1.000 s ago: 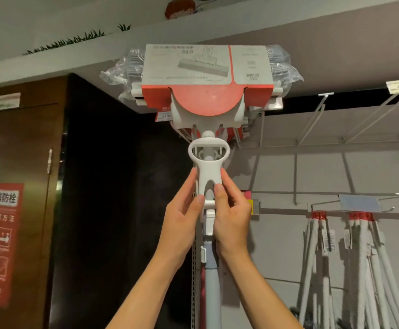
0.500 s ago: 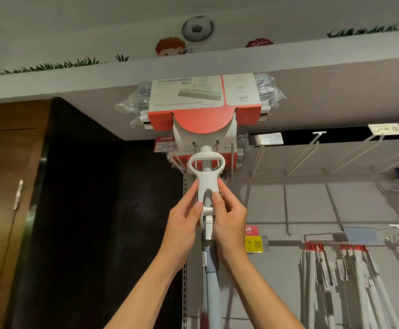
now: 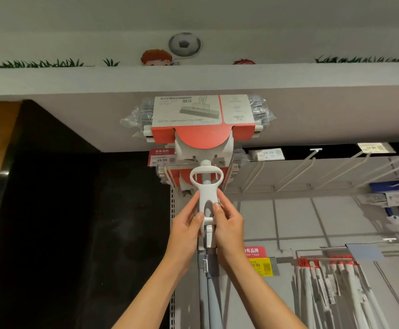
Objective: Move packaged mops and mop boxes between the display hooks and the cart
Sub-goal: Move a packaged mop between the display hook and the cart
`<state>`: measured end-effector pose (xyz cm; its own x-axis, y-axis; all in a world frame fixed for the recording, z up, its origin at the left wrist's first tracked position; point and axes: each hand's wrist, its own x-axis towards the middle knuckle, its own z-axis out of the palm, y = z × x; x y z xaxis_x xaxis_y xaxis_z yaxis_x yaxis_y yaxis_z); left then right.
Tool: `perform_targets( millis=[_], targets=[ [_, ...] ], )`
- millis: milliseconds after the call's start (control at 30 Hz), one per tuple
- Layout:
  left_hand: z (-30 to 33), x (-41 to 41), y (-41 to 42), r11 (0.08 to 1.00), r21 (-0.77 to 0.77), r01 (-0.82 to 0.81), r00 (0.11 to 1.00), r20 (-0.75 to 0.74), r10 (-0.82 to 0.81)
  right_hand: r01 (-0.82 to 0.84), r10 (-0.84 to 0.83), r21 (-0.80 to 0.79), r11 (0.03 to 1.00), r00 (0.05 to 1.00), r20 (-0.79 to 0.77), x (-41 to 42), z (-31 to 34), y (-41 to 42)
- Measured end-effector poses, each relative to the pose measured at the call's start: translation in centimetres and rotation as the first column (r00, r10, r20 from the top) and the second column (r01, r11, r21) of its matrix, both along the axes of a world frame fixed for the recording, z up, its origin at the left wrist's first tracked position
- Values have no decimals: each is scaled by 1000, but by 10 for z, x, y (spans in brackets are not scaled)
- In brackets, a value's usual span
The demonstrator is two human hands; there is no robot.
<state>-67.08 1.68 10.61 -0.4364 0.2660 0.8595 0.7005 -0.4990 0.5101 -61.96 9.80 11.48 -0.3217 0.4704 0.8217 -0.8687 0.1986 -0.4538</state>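
Your left hand (image 3: 186,223) and right hand (image 3: 228,225) both pinch the white handle (image 3: 206,198) of the packaged mop (image 3: 203,122), fingers curled around it from either side. The mop head sits overhead, at the top display hook (image 3: 194,162) beside the 49.90 price tag (image 3: 161,157). Likely risk: the top-heavy head tips sideways, since your grip sits low. Another mop hangs just behind; snagging it could pull both down.
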Motion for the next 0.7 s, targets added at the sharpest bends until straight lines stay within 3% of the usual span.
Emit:
perform_targets(
  millis=[433, 700],
  targets=[
    [15, -59, 43, 999, 47, -25, 999, 41, 23, 5, -11, 89, 996, 998, 70, -57, 22, 45],
    [15, -84, 58, 998, 31, -56, 998, 14, 55, -30, 27, 29, 999, 995, 98, -83, 21, 64]
  ],
)
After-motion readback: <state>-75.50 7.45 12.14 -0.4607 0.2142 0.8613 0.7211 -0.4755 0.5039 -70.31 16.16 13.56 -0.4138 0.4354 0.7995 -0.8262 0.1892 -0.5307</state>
